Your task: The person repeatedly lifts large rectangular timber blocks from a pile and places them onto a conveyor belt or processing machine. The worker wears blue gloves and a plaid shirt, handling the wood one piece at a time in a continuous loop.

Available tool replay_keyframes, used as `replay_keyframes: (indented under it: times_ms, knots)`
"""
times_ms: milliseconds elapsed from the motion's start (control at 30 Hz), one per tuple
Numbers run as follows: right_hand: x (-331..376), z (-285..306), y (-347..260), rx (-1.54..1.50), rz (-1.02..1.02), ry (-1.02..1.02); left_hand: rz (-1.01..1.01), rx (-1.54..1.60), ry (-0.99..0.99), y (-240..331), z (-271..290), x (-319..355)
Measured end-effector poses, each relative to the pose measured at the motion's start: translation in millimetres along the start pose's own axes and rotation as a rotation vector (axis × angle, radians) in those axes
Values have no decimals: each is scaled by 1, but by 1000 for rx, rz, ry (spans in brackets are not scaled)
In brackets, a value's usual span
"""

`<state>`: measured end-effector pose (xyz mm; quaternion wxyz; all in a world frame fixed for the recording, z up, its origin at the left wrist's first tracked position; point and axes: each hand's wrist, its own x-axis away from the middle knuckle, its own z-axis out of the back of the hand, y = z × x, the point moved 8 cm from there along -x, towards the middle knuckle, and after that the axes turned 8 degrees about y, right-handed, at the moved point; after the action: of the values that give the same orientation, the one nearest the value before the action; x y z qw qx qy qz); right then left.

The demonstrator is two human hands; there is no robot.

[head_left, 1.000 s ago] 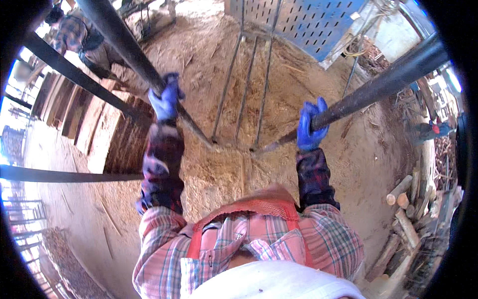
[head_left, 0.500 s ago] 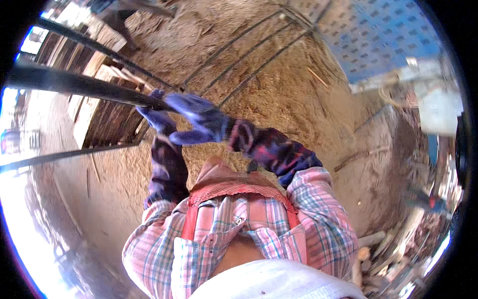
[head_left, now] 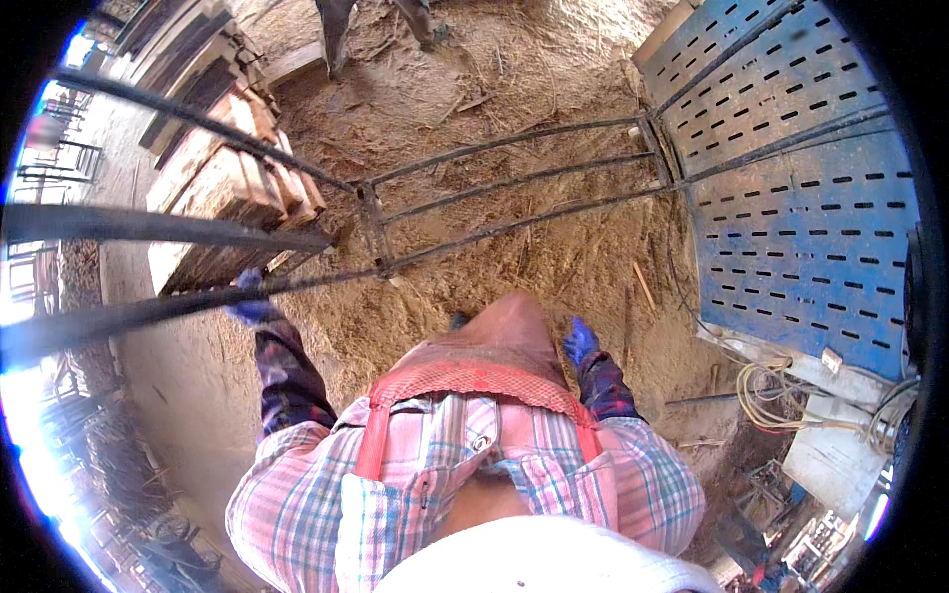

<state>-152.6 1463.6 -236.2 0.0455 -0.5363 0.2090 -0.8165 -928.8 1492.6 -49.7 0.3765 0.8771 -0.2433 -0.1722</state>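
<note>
Sawn planks (head_left: 227, 190) are lying stacked; beside them, the gloved left hand (head_left: 253, 310) is grasping a rail of the black metal frame (head_left: 383, 265). The gloved right hand (head_left: 581, 342) is hanging beside the apron (head_left: 479, 341), finger state unclear; a blue slotted panel (head_left: 803, 255) is standing at right.

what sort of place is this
Probably a sawmill or timber yard: a stack of thick wooden boards on the left and brown ground strewn with wood-like debris suggest it. The slotted blue metal panel adds an industrial look.
</note>
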Motion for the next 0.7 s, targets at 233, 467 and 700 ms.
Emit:
replay_keyframes:
  times_ms: [233, 467, 700]
  knots:
    - [-129, -24, -205, -198, 20, -107, 786, -440, 625, -193, 28, 211]
    - [-54, -236, -578, -128, 966, -624, 1315, -710, 262, -366, -200, 123]
    - [55, -377, -689, 50, 349, -1011, 1448, -564, 109, -516, -290, -36]
